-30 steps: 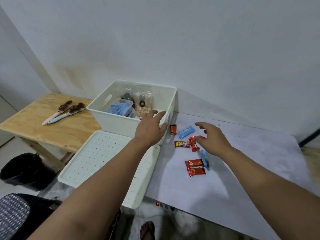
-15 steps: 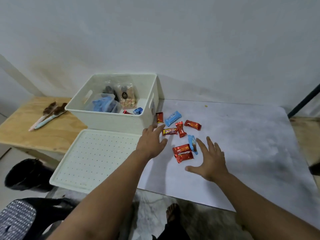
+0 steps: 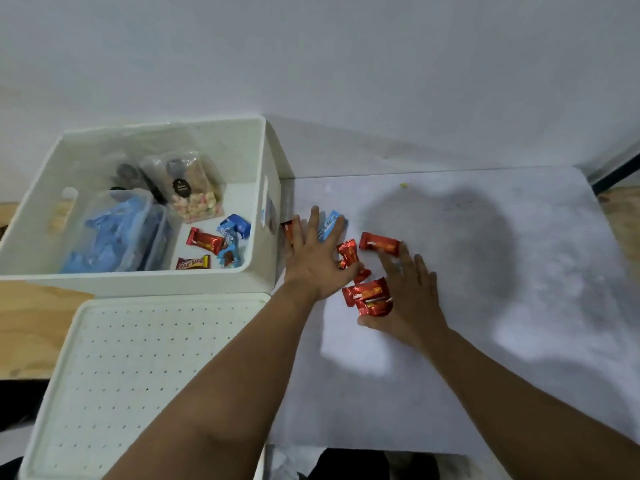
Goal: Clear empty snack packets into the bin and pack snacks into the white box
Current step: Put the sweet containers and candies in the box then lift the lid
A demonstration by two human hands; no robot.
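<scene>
The loose snacks lie in a cluster on the white desk [image 3: 485, 341], just right of the white box [image 3: 266, 188]. A red packet [image 3: 380, 242] sits at the far right of the cluster, a twisted red one [image 3: 349, 252] beside it, two stacked red packets [image 3: 369, 296] nearest the person, a blue packet [image 3: 330, 225] at the back and a small red one [image 3: 288, 230] close to the box wall.

The left hand [image 3: 317, 265] lies flat over the cluster's left part, fingers straight and spread, fingertips reaching the blue packet and the small red one. The right hand [image 3: 410, 296] rests on the cluster's right side, fingers straight and slightly apart toward the far red packet, thumb beside the stacked pair; neither hand grips anything.

Inside the box are a red packet [image 3: 204, 240], crumpled blue wrappers [image 3: 233, 233], a yellow-and-red bar [image 3: 193, 262], a clear bag of pale puffs [image 3: 195, 199], a clear tub with blue packets [image 3: 114, 233] and a small bottle [image 3: 64, 209].

The perforated white lid [image 3: 138, 375] lies flat in front of the box, touching its near wall. Bare wood [image 3: 34, 320] shows left of the lid.
</scene>
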